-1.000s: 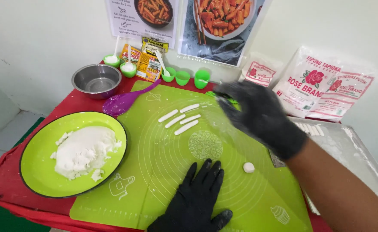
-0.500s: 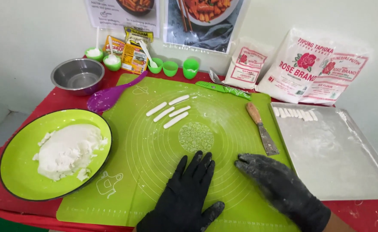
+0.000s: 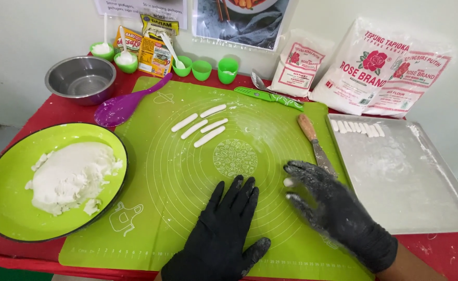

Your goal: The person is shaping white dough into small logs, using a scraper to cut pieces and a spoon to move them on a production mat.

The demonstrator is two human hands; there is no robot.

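My left hand (image 3: 224,229), in a black glove, lies flat on the green silicone mat (image 3: 177,171) near its front edge, fingers spread, holding nothing. My right hand (image 3: 335,208), in a flour-dusted black glove, rests palm down on the mat to the right. Its fingertips touch a small white dough piece (image 3: 289,182) that peeks out beneath them. Several rolled dough sticks (image 3: 200,125) lie at the mat's far middle. A wooden-handled scraper (image 3: 315,143) lies just beyond my right hand.
A green plate (image 3: 5,203) with a white dough lump sits at the left. Behind it are a steel bowl (image 3: 80,78) and a purple spoon (image 3: 125,104). A green knife (image 3: 268,96), small green cups and flour bags (image 3: 374,67) line the back. A metal tray (image 3: 401,177) holding dough sticks stands at the right.
My right hand came down from the back of the mat near the green knife to the front right, onto the small dough piece. My left hand stayed flat on the mat.
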